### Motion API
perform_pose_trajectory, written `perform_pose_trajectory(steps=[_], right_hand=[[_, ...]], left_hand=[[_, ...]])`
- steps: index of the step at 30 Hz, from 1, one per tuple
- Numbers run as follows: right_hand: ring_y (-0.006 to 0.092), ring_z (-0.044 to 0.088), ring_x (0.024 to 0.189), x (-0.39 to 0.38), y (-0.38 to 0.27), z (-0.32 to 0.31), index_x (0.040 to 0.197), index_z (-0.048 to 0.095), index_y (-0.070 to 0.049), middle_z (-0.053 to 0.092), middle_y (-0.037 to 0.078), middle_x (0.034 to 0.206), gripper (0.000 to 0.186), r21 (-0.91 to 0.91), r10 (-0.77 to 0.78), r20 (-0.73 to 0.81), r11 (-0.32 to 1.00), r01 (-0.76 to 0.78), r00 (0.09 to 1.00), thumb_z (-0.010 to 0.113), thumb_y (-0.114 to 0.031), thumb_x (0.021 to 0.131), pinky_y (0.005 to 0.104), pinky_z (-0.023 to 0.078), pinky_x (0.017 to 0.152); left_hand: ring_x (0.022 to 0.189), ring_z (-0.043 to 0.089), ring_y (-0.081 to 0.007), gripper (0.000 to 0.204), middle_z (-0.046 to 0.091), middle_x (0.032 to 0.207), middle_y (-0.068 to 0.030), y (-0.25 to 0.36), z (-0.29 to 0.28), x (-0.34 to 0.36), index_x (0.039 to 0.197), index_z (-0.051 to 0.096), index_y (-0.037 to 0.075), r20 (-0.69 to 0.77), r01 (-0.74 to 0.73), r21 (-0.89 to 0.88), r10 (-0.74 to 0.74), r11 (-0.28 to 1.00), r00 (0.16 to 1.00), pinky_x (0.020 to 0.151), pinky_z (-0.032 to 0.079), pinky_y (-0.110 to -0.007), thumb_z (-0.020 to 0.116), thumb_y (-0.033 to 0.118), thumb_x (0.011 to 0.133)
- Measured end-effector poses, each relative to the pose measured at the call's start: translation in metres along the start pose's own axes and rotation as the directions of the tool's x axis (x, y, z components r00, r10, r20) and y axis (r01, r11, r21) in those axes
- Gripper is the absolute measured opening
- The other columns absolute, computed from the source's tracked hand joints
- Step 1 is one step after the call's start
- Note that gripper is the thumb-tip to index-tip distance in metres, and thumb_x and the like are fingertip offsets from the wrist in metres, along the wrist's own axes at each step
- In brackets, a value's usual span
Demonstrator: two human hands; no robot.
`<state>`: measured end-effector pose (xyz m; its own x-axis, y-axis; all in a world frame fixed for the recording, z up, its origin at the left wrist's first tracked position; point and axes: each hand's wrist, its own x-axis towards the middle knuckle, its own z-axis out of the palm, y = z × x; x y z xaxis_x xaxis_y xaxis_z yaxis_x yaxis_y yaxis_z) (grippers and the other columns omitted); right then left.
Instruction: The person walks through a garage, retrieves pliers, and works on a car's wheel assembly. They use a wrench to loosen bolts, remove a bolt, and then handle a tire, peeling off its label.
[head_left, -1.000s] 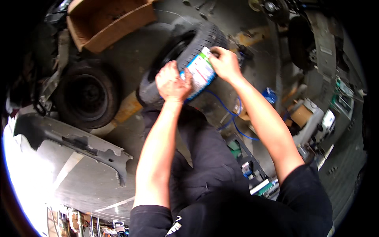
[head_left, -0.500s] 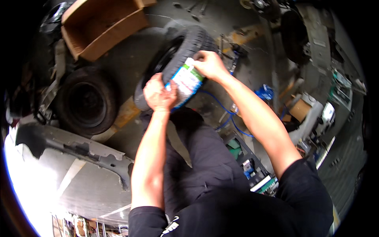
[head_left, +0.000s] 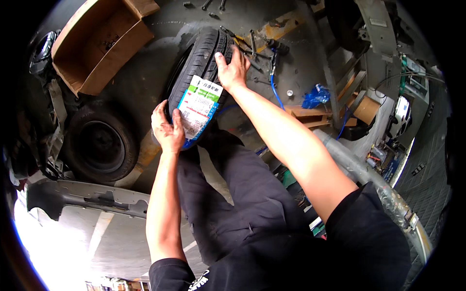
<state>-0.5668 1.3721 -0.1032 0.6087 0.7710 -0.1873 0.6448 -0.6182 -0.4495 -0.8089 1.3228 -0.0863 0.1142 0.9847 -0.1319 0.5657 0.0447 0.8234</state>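
Observation:
A black tire [head_left: 201, 52] stands tilted in front of my legs, its tread facing up toward me. A white, green and blue paper label [head_left: 199, 107] lies flat along the lower part of the tread. My left hand [head_left: 168, 127] grips the tire's lower left edge, its thumb reaching to the label's side. Higher up, my right hand [head_left: 233, 71] holds the tire's right side, thumb on the tread and fingers over the far edge, their tips partly hidden. The dark rim inside the tire shows only as a sliver on the left.
Another wheel [head_left: 103, 140] lies on the floor at left, below an open cardboard box [head_left: 104, 53]. A grey bumper [head_left: 92, 199] lies near the lower left. Beyond my right hand are a power tool [head_left: 277, 47], several hand tools, a blue hose [head_left: 275, 89] and blue plastic [head_left: 315, 96].
My right hand has left the label's upper corner and now grips the tire's right side. The label's top lies flatter and more visible. The view has shifted, placing the tire farther left.

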Motion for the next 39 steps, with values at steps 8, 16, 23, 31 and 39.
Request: perform_pose_trajectory(steps=[8, 16, 23, 31, 39], right_hand=[[0.0386, 0.034, 0.129, -0.028, -0.012, 0.010, 0.131, 0.047, 0.000, 0.050, 0.023, 0.131, 0.064, 0.054, -0.052, -0.100, 0.997, 0.057, 0.994, 0.059, -0.046, 0.088, 0.0462, 0.023, 0.111], [0.0384, 0.034, 0.128, -0.042, -0.003, 0.005, 0.132, 0.047, -0.004, 0.052, 0.020, 0.127, 0.065, 0.096, -0.060, -0.105, 0.993, 0.070, 0.993, 0.062, -0.046, 0.084, 0.0481, 0.024, 0.110], [0.0345, 0.036, 0.128, -0.030, -0.003, 0.010, 0.126, 0.054, -0.009, 0.056, 0.013, 0.124, 0.060, 0.069, -0.064, -0.191, 0.995, 0.078, 0.980, 0.064, -0.047, 0.081, 0.0455, 0.028, 0.109], [0.0366, 0.043, 0.124, -0.031, -0.020, -0.011, 0.126, 0.052, -0.005, 0.057, 0.019, 0.122, 0.053, 0.047, -0.031, -0.180, 0.998, 0.041, 0.983, 0.066, -0.033, 0.083, 0.0451, 0.038, 0.104], [0.0339, 0.036, 0.134, -0.027, -0.028, -0.021, 0.132, 0.050, -0.013, 0.049, 0.017, 0.136, 0.060, 0.055, 0.080, 0.022, 0.995, -0.081, 0.997, 0.063, -0.046, 0.084, 0.0480, 0.034, 0.108]], left_hand=[[0.094, 0.060, -0.0315, 0.031, 0.062, 0.102, -0.0120, 0.053, -0.049, 0.081, 0.109, 0.065, 0.007, 0.376, -0.444, 0.098, 0.380, 0.891, 0.845, 0.079, 0.050, -0.037, 0.070, 0.005, 0.079], [0.086, 0.056, -0.0267, 0.029, 0.058, 0.096, -0.0059, 0.078, -0.026, 0.106, 0.106, 0.068, 0.014, 0.717, -0.674, 0.068, 0.434, 0.736, 0.546, 0.072, 0.050, -0.036, 0.071, 0.010, 0.077], [0.091, 0.057, -0.0272, 0.024, 0.058, 0.099, -0.0069, 0.086, -0.016, 0.095, 0.101, 0.068, 0.011, 0.691, -0.705, 0.158, 0.432, 0.692, 0.579, 0.073, 0.051, -0.037, 0.070, 0.011, 0.078], [0.099, 0.053, -0.0324, 0.023, 0.056, 0.098, -0.0112, 0.098, -0.006, 0.117, 0.098, 0.060, 0.006, 0.825, -0.683, 0.247, 0.221, 0.688, 0.521, 0.084, 0.047, -0.040, 0.069, 0.015, 0.079], [0.101, 0.051, -0.0327, 0.019, 0.057, 0.099, -0.0121, 0.088, 0.001, 0.124, 0.098, 0.055, 0.004, 0.888, -0.755, 0.156, 0.244, 0.637, 0.389, 0.088, 0.044, -0.040, 0.063, 0.011, 0.083]])
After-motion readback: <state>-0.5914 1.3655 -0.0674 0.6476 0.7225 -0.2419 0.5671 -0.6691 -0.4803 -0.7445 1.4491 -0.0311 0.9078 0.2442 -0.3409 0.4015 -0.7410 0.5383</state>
